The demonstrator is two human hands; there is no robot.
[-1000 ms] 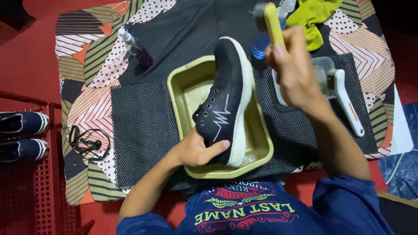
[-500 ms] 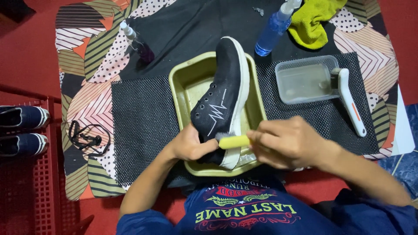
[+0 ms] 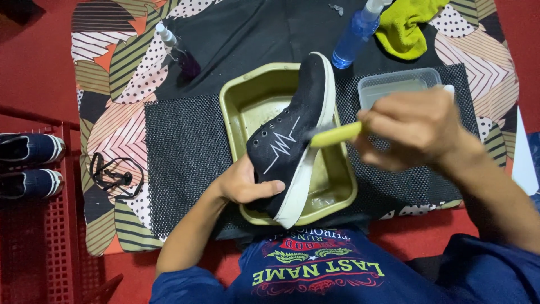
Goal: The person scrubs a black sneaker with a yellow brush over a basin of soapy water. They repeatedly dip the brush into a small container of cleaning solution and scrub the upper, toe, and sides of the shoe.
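Note:
A black sneaker with a white sole (image 3: 292, 135) lies on its side over an olive-green basin (image 3: 247, 104). My left hand (image 3: 244, 183) grips the shoe at its heel end, thumb across the upper. My right hand (image 3: 416, 126) holds a yellow-handled brush (image 3: 334, 135), whose tip touches the shoe's side near the white sole. The brush head is blurred.
A blue spray bottle (image 3: 354, 36), a yellow-green cloth (image 3: 408, 25) and a clear plastic tub (image 3: 394, 84) lie beyond the basin. A small spray bottle (image 3: 177, 50) lies at the left. Black laces (image 3: 115, 174) rest on the patterned mat; two dark shoes (image 3: 28, 163) sit on a red crate.
My right hand brought the brush down from up by the spray bottle to the shoe's heel, then moved it right along the sole. The left hand kept hold of the shoe.

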